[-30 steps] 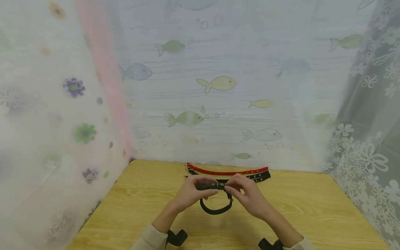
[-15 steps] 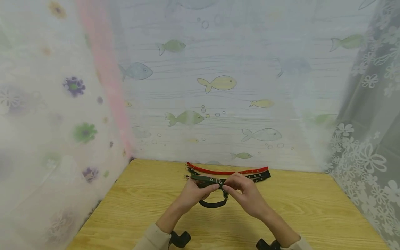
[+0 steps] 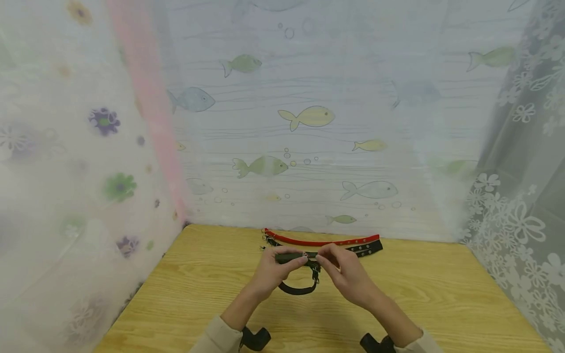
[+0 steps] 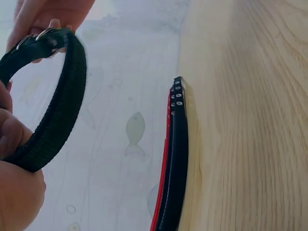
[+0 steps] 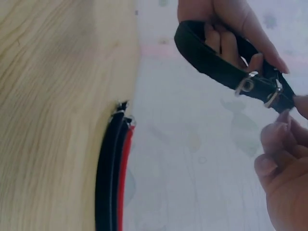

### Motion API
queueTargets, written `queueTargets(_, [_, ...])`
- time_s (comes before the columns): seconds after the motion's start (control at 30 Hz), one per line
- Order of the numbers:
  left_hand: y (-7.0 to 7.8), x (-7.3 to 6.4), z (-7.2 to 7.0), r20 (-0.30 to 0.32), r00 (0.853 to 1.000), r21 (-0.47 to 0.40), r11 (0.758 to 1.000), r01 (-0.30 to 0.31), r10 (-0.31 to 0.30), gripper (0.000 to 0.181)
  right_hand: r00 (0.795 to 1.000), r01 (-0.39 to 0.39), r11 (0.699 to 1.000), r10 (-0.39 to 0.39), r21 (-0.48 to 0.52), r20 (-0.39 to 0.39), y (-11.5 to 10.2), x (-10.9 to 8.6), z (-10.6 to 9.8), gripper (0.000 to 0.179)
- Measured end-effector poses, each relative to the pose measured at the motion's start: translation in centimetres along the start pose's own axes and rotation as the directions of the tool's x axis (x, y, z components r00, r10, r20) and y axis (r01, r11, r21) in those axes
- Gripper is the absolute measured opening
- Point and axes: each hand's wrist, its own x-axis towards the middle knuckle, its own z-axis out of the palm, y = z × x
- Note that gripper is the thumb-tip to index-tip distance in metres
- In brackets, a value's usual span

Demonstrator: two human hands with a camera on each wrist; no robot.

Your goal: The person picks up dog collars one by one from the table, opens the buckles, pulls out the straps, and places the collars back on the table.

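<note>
A dark green collar [image 3: 297, 291] with metal fittings is bent into a loop and held above the table. My left hand [image 3: 266, 273] grips one side of it, some fingers inside the loop, as the right wrist view shows. There a metal buckle [image 5: 247, 85] and a second metal ring [image 5: 273, 98] sit on the strap. Finger and thumb of my right hand [image 3: 350, 277] pinch the strap just right of these fittings. From the left wrist view, the green band [image 4: 67, 106] arcs between both hands.
Behind the hands, a red collar [image 3: 309, 242] and black collars [image 3: 374, 246] with metal eyelets lie side by side on the wooden table [image 3: 419, 294]. A fish-print curtain [image 3: 304, 186] hangs at the table's back edge. Flowered curtains flank both sides.
The collar's loop has tilted and shifted slightly left. A strap length that stuck out over the left hand half a second ago now lies lower, within its grip. Both hands stay close together.
</note>
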Motion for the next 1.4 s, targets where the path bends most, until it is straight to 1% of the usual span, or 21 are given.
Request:
queueTargets(0.1, [-0.1, 0.0, -0.3, -0.057, 0.998, -0.013, 1.0, 0.005, -0.005, 0.025, 0.996, -0.053, 0.998, 0.056, 0.041, -0.068, 0.0, -0.2, -0.1, 0.012])
queueTargets(0.17, [0.0, 0.0, -0.6, -0.065, 0.998, -0.012, 1.0, 0.004, -0.004, 0.026, 0.995, -0.068, 0.996, 0.072, 0.052, -0.075, 0.1, -0.3, -0.2, 0.013])
queueTargets(0.23, [0.1, 0.0, -0.7, -0.051, 0.999, 0.003, 1.0, -0.003, 0.004, 0.025, 0.996, -0.061, 0.997, 0.063, 0.044, -0.062, 0.2, -0.3, -0.4, 0.012])
queueTargets(0.3, [0.1, 0.0, -0.8, -0.027, 0.999, 0.025, 1.0, -0.017, 0.017, 0.024, 0.998, -0.029, 0.999, 0.03, 0.022, -0.051, 0.3, -0.2, -0.6, 0.013])
queueTargets(0.37, [0.1, -0.1, -0.8, 0.003, 0.999, 0.037, 0.999, -0.036, 0.036, 0.023, 0.999, 0.028, 1.0, -0.028, -0.005, -0.04, 0.4, 0.0, -0.7, 0.015])
queueTargets(0.43, [0.2, -0.1, -0.7, 0.041, 0.998, 0.049, 0.997, -0.052, 0.05, 0.022, 0.996, 0.087, 0.996, -0.087, -0.026, -0.024, 0.4, 0.2, -0.7, 0.018])
queueTargets(0.5, [0.2, 0.0, -0.6, 0.069, 0.996, 0.052, 0.997, -0.062, 0.059, 0.022, 0.99, 0.138, 0.99, -0.139, -0.04, -0.011, 0.3, 0.5, -0.7, 0.017])
queueTargets(0.57, [0.1, 0.0, -0.4, 0.089, 0.994, 0.051, 0.996, -0.069, 0.064, 0.021, 0.986, 0.164, 0.986, -0.165, -0.043, -0.007, 0.2, 0.7, -0.7, 0.016])
queueTargets(0.67, [0.2, 0.0, -0.3, 0.098, 0.993, 0.046, 0.996, -0.071, 0.067, 0.021, 0.985, 0.172, 0.985, -0.172, -0.034, -0.012, 0.2, 0.7, -0.6, 0.013])
queueTargets(0.77, [0.1, 0.0, -0.4, 0.085, 0.995, 0.048, 0.997, -0.059, 0.054, 0.021, 0.987, 0.154, 0.988, -0.155, -0.022, -0.031, 0.2, 0.6, -0.6, 0.012])
queueTargets(0.87, [0.2, 0.0, -0.6, 0.05, 0.998, 0.063, 0.997, -0.038, 0.034, 0.023, 0.991, 0.116, 0.993, -0.117, -0.008, -0.071, 0.4, 0.5, -0.9, 0.013])
queueTargets(1.0, [0.4, -0.1, -1.1, -0.004, 1.0, 0.079, 0.997, -0.017, 0.017, 0.026, 0.989, 0.032, 0.999, -0.025, 0.042, -0.145, 0.6, 0.3, -1.5, 0.013])
queueTargets(1.07, [0.6, -0.1, -1.3, -0.02, 1.0, 0.078, 0.997, -0.019, 0.021, 0.028, 0.988, -0.01, 0.997, 0.022, 0.082, -0.154, 0.7, 0.2, -1.8, 0.012])
queueTargets(1.13, [0.6, -0.2, -1.4, -0.026, 0.999, 0.067, 0.997, -0.027, 0.029, 0.03, 0.988, -0.046, 0.99, 0.064, 0.133, -0.141, 0.8, 0.2, -2.0, 0.011])
queueTargets(1.27, [0.6, -0.2, -1.5, -0.019, 0.999, 0.048, 0.998, -0.041, 0.042, 0.029, 0.989, -0.082, 0.966, 0.109, 0.247, -0.096, 0.9, 0.1, -2.1, 0.012])
queueTargets(1.33, [0.5, -0.2, -1.5, -0.022, 0.999, 0.045, 0.998, -0.048, 0.049, 0.026, 0.987, -0.098, 0.948, 0.131, 0.303, -0.091, 0.9, 0.0, -2.1, 0.013])
queueTargets(1.4, [0.5, -0.3, -1.5, -0.027, 0.998, 0.052, 0.997, -0.054, 0.055, 0.023, 0.984, -0.114, 0.923, 0.157, 0.368, -0.089, 0.9, 0.0, -2.2, 0.015])
